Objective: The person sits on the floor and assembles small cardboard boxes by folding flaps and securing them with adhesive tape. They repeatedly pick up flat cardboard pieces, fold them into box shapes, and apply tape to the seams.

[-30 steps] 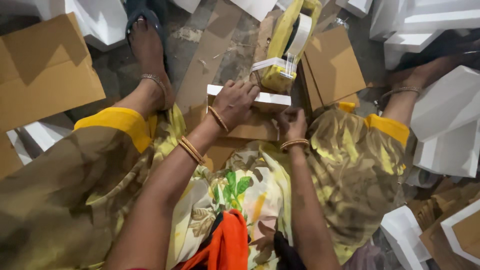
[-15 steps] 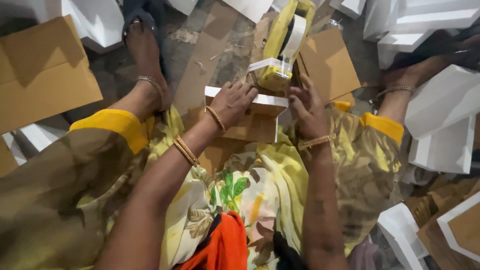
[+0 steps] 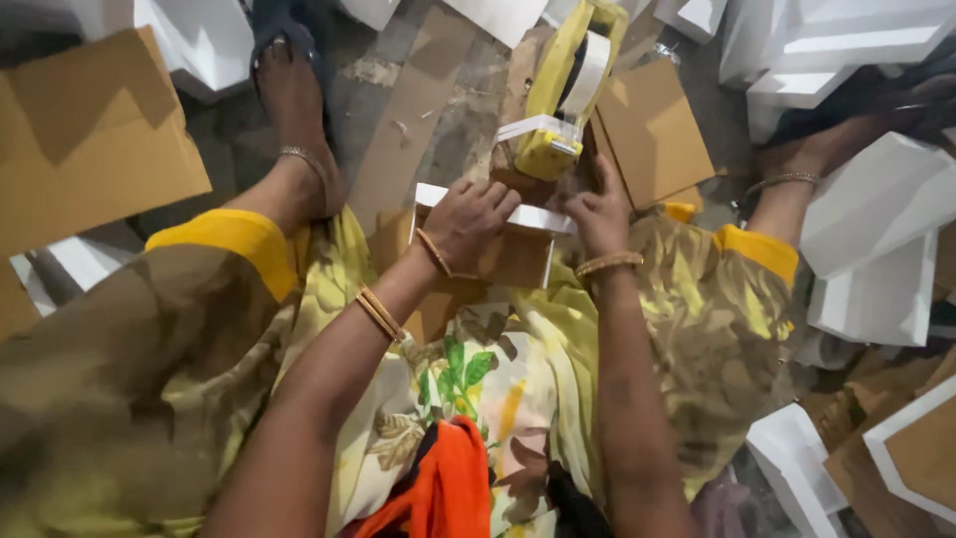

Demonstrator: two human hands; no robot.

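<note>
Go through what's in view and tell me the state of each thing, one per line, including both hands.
Left hand: palm down, pressing on top of the small box.
Right hand: fingers at the box's right end, just under the tape dispenser.
Small box: brown with white edging, held on the lap.
Tape dispenser: yellow, upright on the floor, roll loaded.
Cardboard sheets: lying flat on the floor.
White boxes: scattered around.

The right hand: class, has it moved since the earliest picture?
Yes. The right hand has gone up from the lap toward the yellow tape dispenser, now touching its base beside the small box.
</note>
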